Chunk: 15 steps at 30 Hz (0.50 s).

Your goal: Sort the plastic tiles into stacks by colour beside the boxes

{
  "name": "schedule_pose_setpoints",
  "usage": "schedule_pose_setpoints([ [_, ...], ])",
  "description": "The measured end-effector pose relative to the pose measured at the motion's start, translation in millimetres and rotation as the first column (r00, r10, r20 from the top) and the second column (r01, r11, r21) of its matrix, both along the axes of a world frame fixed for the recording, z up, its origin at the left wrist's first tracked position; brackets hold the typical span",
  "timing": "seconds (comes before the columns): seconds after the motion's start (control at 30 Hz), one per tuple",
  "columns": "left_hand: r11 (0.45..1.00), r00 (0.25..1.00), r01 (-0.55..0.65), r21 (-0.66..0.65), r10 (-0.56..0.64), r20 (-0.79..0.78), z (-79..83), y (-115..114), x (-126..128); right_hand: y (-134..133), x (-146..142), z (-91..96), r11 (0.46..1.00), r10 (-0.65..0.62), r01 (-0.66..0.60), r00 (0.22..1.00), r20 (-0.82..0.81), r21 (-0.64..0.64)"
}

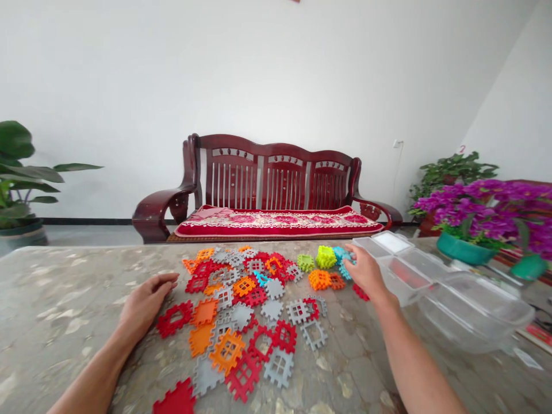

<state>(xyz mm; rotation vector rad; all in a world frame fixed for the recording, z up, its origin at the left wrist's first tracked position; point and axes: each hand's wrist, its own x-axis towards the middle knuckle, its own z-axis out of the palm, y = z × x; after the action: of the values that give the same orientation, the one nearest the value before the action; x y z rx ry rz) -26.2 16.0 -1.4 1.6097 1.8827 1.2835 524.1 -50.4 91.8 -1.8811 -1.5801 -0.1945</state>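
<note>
My left hand [146,300] rests on the table at the left of a spread pile of toothed plastic building tiles, its fingers loosely extended with nothing visible in them. Nearest to it lies a red window tile [175,319]. At the right, my right hand [364,269] has thumb and fingers around blue building tiles [342,261]; some fingertips are hidden. Beside these stand a stack of yellow-green tiles [326,257], a lighter green tile [306,263] and a stack of orange tiles [319,280]. Red tiles [360,292] lie below my right wrist. Grey, red and orange tiles overlap in the pile.
A clear plastic box [474,313] with its lid lies open right of my right forearm. Purple flowers in a green pot [466,248] stand behind it. The patterned table [64,322] reaches toward a dark red wooden bench [276,178]. A potted plant [21,230] is far left.
</note>
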Motion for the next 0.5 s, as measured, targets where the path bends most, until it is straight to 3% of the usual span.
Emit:
schedule_pose_setpoints([
  [0.17, 0.998, 1.0, 0.009, -0.057, -0.008, 0.029, 6.3, -2.4, 3.7, -0.2, 35.1, -12.7, 0.991, -0.122, 0.125, 0.991, 0.045, -0.049],
  [0.5, 0.995, 1.0, 0.011, -0.095, -0.009, 0.023, 5.9, -1.4, 2.3, 3.1, 39.0, -16.0, 0.975, -0.155, 0.181, 0.969, 0.192, -0.128],
])
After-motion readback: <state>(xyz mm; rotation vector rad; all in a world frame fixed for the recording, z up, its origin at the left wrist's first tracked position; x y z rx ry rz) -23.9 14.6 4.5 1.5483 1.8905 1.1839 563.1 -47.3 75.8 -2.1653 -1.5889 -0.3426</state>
